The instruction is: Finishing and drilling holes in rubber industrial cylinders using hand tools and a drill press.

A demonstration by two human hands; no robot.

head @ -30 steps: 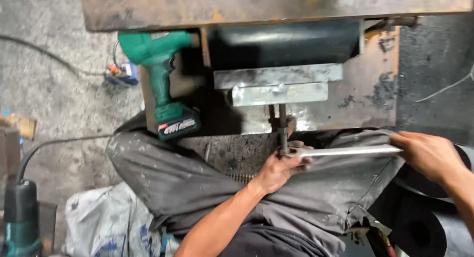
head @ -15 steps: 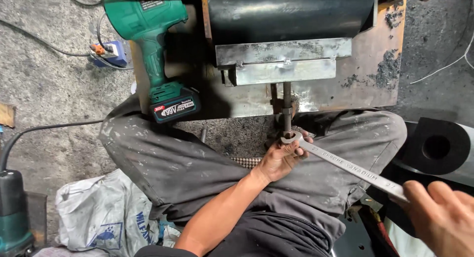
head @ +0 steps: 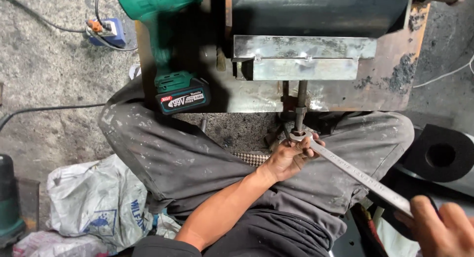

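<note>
Steel wrench [head: 358, 175] sits on the threaded rod [head: 299, 106], left hand [head: 291, 158] pinching its head, right hand [head: 442, 230] curled round the handle end.

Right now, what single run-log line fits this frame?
left hand: steadies wrench head on threaded rod | right hand: grips wrench handle end | green cordless drill: on steel plate

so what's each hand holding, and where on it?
Both hold the long metal wrench: the left hand grips its head end at the threaded rod, and the right hand grips the far handle end.
</note>
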